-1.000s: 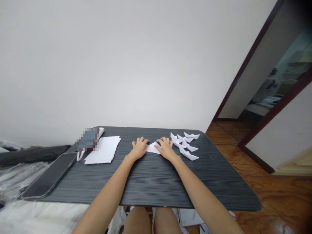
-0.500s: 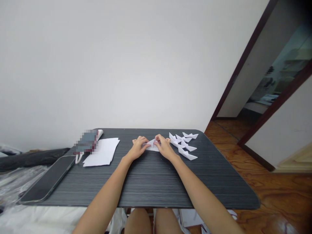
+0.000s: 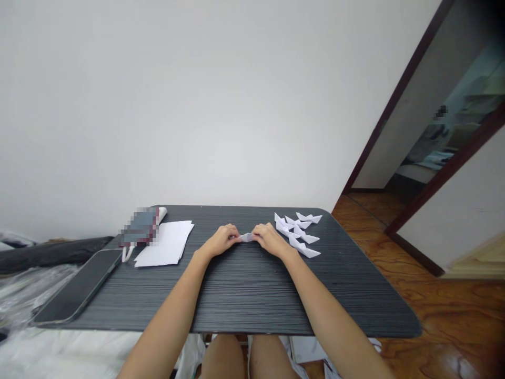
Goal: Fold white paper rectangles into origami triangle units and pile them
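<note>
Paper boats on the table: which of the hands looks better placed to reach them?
Probably the right hand: it is close beside the boats, while the left hand is farther off, beyond the folded paper. Both pinch that paper, so neither is free.

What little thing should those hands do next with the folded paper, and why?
Perhaps a gentle outward tug. The left hand and right hand seem to pinch opposite ends of the folded white paper, and the paper boats beside the right hand have pointed ends spread apart. The fingers hide this one's tips, so pull softly.
</note>
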Motion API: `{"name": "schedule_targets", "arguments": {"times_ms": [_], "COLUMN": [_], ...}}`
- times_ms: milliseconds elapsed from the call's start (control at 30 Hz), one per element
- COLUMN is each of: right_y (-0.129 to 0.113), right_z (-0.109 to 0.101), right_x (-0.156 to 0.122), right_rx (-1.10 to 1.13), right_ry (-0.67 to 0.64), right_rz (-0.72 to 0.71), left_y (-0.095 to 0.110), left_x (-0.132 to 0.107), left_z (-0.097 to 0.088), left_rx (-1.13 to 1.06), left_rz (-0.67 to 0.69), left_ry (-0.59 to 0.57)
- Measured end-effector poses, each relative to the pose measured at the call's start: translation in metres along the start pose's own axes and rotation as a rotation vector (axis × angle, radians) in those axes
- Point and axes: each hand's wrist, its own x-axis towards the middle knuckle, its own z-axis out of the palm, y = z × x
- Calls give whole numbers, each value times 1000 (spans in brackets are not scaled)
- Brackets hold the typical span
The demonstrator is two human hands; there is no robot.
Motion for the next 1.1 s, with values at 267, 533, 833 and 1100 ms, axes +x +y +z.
{"name": "schedule_targets", "arguments": {"times_ms": [267, 533, 833, 1100], "right_y": [11, 4, 0, -3], "right_z": [11, 7, 4, 3], "right_x": [5, 8, 5, 2], "right_rx": [228, 56, -34, -128], "right_ry": [22, -74, -127, -121], "right_rz": [233, 295, 247, 223], "left_y": [-3, 6, 11, 12], "left_x": [4, 6, 6, 2], "left_z": [11, 10, 12, 12], "left_rx": [19, 170, 304, 333], "left_rz": [-269, -367, -330, -365], "left_ry": [41, -4, -68, -121]}}
